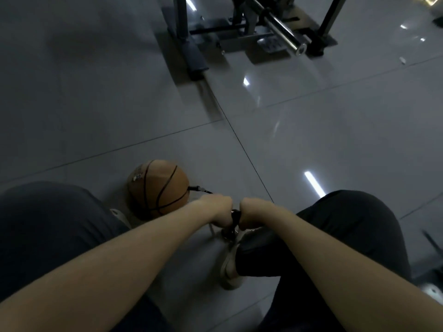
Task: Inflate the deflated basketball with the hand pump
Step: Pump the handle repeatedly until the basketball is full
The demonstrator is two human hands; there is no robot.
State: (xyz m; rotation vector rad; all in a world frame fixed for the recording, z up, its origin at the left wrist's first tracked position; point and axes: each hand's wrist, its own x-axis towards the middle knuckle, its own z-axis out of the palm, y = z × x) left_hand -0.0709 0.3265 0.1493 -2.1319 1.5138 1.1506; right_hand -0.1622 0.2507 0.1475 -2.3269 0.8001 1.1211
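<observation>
I have both fists wrapped around the pump handle (235,214), the left hand (217,208) and the right hand (254,212) side by side with only the black centre of the handle showing between them. Both are clamped tight on it, knuckles away from me. The pump body (229,232) drops down between my knees toward the floor (311,144); most of it is hidden under my hands, so I cannot tell how far the plunger is pushed in.

The basketball (159,188) sits on the floor just beyond my left hand, near my left knee and well short of the grout line that crosses the tile ahead of it. A thin black hose (200,190) runs from the ball's right side back toward the pump; the needle end looks seated, though it is too small to be sure. The ball looks fairly round from here.

To pump well, I judge I should drive the handle straight down along the shaft, keeping both hands level so it doesn't tilt. My right shoe (230,262) seems to sit by the base, which should steady it. I'd use full, even strokes and watch that the hose doesn't tug the ball or pull the needle loose.
</observation>
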